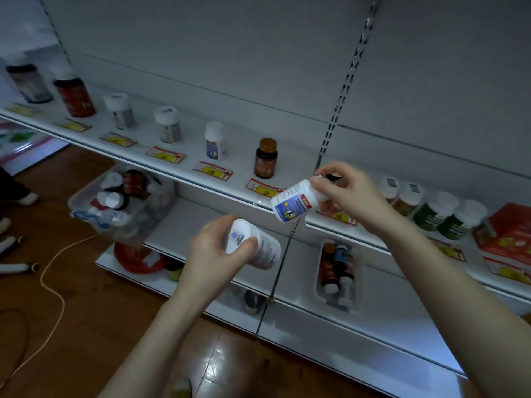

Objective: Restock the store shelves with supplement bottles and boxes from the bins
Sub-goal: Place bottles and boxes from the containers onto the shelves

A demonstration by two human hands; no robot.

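The right hand (pixel 342 193) has its grip clamped round the cap end of a white bottle with a blue label (pixel 293 203), held tilted in the air just before the front edge of the upper shelf (pixel 184 168); the label carries a red corner patch and small print too blurred to read. The left hand (pixel 214 251) is wrapped round a second white bottle (pixel 255 248), lying sideways lower down, with a small blue code sticker on the end facing the camera. On the shelf stand a matching white bottle (pixel 215 141) and an amber bottle with a gold cap (pixel 266 158), behind red and yellow price tags (pixel 213 170). A clear bin (pixel 123 205) of bottles sits on the shelf below.
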